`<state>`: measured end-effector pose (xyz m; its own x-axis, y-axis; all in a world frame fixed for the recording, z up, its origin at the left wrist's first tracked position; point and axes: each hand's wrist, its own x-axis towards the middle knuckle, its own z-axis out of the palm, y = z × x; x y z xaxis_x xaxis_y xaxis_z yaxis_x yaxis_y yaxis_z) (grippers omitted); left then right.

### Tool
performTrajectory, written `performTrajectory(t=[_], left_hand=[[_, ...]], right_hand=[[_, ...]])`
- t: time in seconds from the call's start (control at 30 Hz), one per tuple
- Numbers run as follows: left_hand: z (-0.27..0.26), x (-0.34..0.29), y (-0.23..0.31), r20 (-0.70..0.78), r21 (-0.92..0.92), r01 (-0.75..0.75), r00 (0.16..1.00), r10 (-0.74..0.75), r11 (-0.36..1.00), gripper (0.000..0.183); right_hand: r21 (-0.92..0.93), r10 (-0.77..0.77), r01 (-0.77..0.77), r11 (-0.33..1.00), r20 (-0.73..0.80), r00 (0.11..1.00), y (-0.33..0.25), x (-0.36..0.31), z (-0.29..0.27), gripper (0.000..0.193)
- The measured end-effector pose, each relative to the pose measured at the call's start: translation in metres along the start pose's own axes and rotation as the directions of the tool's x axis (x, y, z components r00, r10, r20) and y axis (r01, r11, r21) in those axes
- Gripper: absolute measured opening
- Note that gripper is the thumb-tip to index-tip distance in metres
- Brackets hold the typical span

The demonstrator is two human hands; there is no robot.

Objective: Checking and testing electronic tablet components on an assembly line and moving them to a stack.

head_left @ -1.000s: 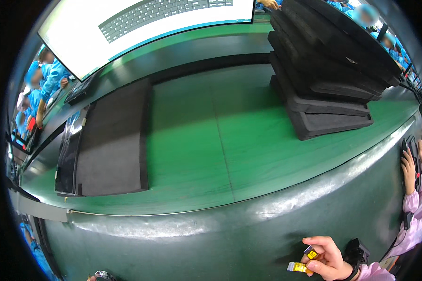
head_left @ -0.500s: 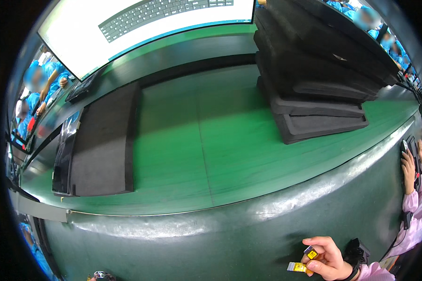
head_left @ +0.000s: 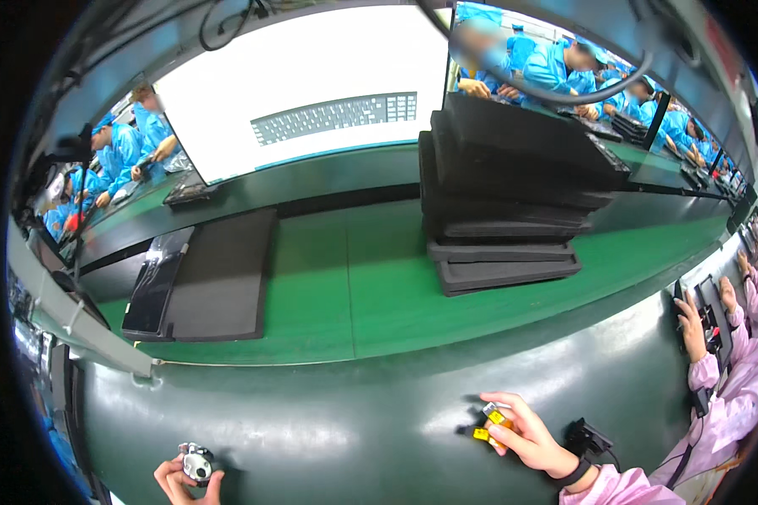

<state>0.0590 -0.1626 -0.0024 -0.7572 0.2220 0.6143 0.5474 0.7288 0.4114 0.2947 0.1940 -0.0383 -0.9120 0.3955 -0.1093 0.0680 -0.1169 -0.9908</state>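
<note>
My left hand (head_left: 187,490) is at the bottom left above the dark green table, fingers closed around a small rounded silver-and-black device (head_left: 197,465) whose kind I cannot make out. My right hand (head_left: 528,438), at the lower right in a pink sleeve with a black wristband, pinches a small yellow-labelled piece (head_left: 496,416) between thumb and fingers. A second yellow-labelled piece (head_left: 482,434) pokes out below it from the same hand. Both pieces look thin and flat, with a pale end on the upper one. My fingers partly cover them.
Behind the table runs a green belt (head_left: 312,286). On it lie a black foam tray (head_left: 219,286) with a dark glossy panel (head_left: 157,282), and a tall stack of black trays (head_left: 514,194). A large screen (head_left: 312,84) stands beyond. A co-worker's hand (head_left: 695,328) is at the right.
The view has tilted upward, showing more of the screen and room. My left hand and its device have come further into sight. My right hand still holds the yellow-labelled pieces, now further left in the picture.
</note>
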Motion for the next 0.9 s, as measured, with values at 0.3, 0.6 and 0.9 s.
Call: performTrajectory(t=[0.3,0.6,0.9], left_hand=[[-0.002,-0.013,-0.025,-0.046,-0.346,0.048,0.997,-0.068,0.937,0.048],[0.006,-0.008,-0.04,0.005,-0.291,0.087,0.996,-0.089,0.953,0.034],[0.023,-0.02,-0.06,-0.068,-0.027,-0.053,0.996,0.051,0.998,0.052]], right_hand=[[-0.055,-0.146,0.148,0.987,0.028,0.989,0.009,0.003,-0.001,0.043],[-0.215,-0.274,0.265,0.94,-0.013,0.962,0.015,0.006,-0.001,0.041],[-0.219,-0.371,0.339,0.915,-0.129,0.919,0.03,-0.013,0.004,0.037]])
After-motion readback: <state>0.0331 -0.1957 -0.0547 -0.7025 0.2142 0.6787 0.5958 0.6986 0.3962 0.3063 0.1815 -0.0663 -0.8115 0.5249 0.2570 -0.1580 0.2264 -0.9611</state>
